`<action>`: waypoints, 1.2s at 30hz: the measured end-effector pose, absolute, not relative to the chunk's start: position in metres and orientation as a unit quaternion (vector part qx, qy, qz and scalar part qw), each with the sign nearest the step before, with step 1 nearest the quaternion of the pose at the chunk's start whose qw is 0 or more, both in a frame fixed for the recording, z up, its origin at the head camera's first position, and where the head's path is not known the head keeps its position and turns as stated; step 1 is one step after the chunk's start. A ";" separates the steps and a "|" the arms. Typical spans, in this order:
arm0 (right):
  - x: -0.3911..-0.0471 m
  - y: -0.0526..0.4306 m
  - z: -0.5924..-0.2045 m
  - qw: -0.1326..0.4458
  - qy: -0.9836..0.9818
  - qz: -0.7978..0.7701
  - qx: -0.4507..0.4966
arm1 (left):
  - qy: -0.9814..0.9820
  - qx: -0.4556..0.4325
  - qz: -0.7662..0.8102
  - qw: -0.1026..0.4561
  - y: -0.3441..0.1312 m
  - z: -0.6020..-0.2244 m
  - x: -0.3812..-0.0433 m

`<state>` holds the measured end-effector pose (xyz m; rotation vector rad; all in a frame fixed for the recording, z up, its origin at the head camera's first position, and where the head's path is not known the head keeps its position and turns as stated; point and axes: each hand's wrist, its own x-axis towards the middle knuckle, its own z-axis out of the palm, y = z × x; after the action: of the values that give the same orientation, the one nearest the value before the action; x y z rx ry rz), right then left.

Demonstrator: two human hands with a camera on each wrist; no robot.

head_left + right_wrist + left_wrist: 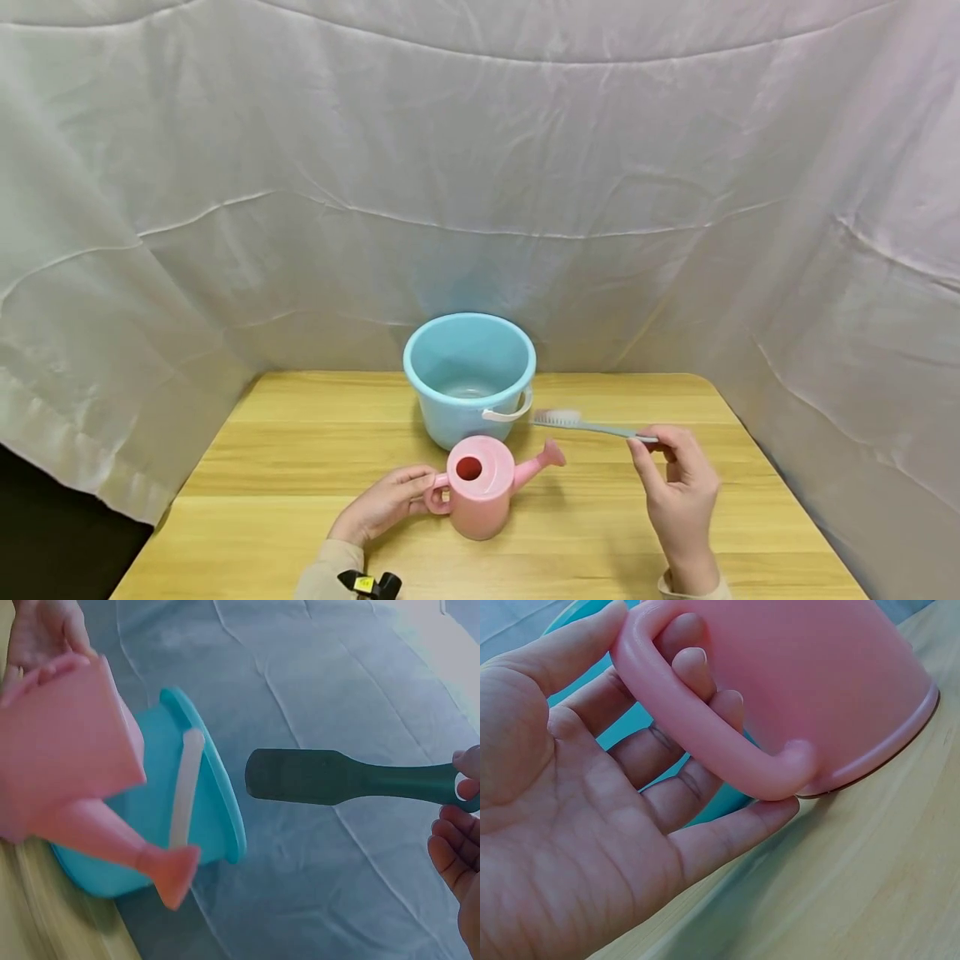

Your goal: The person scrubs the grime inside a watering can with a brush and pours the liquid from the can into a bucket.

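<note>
A pink watering can (482,492) is in front of the blue bucket (442,408), its spout pointing right. My left hand (390,500) grips the can's loop handle (697,720), with fingers through the loop and the thumb at its upper bend. At the right, my right hand (678,483) pinches the handle end of a long-handled scrub brush (600,428) between thumb and fingers. The brush is held level above the table, pale bristles (557,417) facing up and head toward the bucket. From the right wrist, its flat dark green back (296,776) shows.
The bucket stands near the back of the wooden table (300,467), its white handle (513,408) hanging down on the right side. Pale cloth curtains (480,167) enclose the table at the back and sides. A black strap-like device (371,585) sits on the left wrist.
</note>
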<state>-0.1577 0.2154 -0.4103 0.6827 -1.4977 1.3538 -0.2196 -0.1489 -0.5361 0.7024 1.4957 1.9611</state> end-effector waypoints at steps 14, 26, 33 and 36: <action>-0.157 0.179 -0.410 0.427 -0.601 0.585 0.337 | 0.570 0.249 0.730 0.284 -0.148 -0.535 -0.219; -0.160 0.154 -0.413 0.413 -0.675 0.537 0.294 | 0.571 0.241 0.731 0.287 -0.149 -0.536 -0.219; -0.163 0.145 -0.414 0.393 -0.738 0.484 0.258 | 0.568 0.245 0.732 0.286 -0.149 -0.536 -0.220; -0.164 0.142 -0.415 0.379 -0.762 0.466 0.241 | 0.566 0.245 0.733 0.285 -0.149 -0.536 -0.220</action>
<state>-0.1640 0.1416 -0.4149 0.6160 -1.9459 1.1909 -0.2197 -0.1490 -0.5362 0.6552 1.5145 1.9609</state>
